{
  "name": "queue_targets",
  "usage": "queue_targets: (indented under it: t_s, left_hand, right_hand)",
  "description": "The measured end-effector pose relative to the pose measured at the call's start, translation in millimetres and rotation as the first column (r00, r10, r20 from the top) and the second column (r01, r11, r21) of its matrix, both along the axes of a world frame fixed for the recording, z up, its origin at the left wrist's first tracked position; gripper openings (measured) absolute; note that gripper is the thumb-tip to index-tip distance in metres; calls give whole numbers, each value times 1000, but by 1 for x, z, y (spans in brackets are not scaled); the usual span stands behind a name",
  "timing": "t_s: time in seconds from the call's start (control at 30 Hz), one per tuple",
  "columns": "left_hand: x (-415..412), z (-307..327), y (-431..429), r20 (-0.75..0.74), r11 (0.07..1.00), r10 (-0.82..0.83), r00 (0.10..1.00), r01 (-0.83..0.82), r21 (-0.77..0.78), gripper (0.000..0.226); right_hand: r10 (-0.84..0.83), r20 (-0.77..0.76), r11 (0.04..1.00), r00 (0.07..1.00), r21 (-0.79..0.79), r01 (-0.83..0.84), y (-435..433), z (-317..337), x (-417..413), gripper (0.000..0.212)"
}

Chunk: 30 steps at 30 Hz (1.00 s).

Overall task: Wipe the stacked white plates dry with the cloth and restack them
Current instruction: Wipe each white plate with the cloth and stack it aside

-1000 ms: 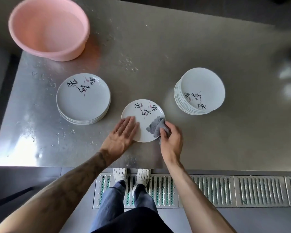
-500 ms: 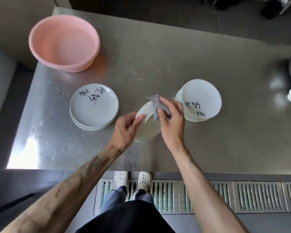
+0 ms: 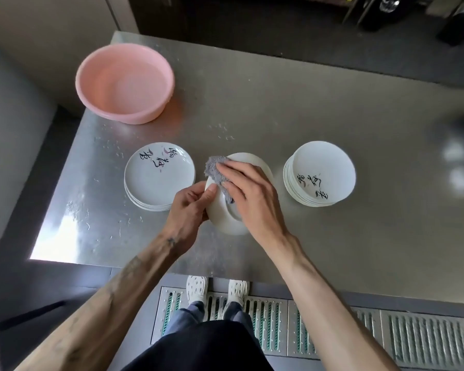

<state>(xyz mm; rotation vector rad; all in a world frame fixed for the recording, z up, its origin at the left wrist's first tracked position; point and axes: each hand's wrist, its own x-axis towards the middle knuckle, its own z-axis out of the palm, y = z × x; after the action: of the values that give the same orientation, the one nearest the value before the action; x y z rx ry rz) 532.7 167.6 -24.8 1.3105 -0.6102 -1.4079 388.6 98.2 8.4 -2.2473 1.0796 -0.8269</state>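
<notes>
Both forearms bare, coming in from btm edge & converging mid-frame. L hand [image 3: 190, 207]: wrist bent a little, back of hand up, fingers curled round the left rim of the tilted plate [image 3: 224, 223], thumb laid on its upturned underside. R hand [image 3: 252, 196]: palm down over the plate, wrist fairly straight, fingers nearly straight & slightly spread, pressing the cloth [image 3: 214, 170] onto the plate's underside, w/ index tip on the cloth's far end & thumb across its near part. L forearm shows dark marks nr the wrist.
</notes>
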Motion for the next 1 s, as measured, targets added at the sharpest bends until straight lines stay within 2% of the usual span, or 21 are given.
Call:
queue_targets:
  t_s: [0.07,0.2,0.3,0.37,0.43,0.5,0.63,0.73,0.8,0.87,1.0]
  left_hand:
    - [-4,5,2,-10,1000,15,1000,-15,8,25]
    - [-13,11,5,-67,996,83,994,-81,22,26]
    - [-20,13,7,-132,984,177,975,-173,41,43]
    - [-25,14,8,-152,977,212,965,-204,66,49]
    - [-29,16,10,-161,975,215,963,-204,85,47]
    - [-30,20,10,-149,979,193,970,-182,88,44]
    - [-31,25,11,-141,989,136,981,-126,77,28]
    - [-30,24,13,-162,992,123,979,-117,45,24]
    - [-31,24,13,-184,992,124,975,-120,31,25]
    - [-34,26,14,-206,991,131,970,-125,45,23]
    - [-37,25,10,-250,979,200,947,-181,96,29]
  right_hand:
    - [-54,27,998,998,44,52,-13,1,-11,34]
    - [-267,59,925,962,297,238,-37,-2,-41,35]
    - [-372,81,843,925,446,300,-26,-9,-58,34]
    - [-423,84,804,902,493,331,-14,-13,-64,34]
    - [-465,74,794,882,476,379,-12,-10,-63,34]
    - [-437,61,829,897,413,376,-20,-2,-54,34]
    - [-166,24,974,986,162,160,-22,18,-27,35]
    - [38,-10,999,999,-7,-38,3,17,-16,34]
    - [125,-9,992,992,-19,-125,15,12,-21,36]
    - [94,15,996,995,5,-94,13,9,-32,38]
    - [-203,21,975,979,97,201,0,9,-49,37]
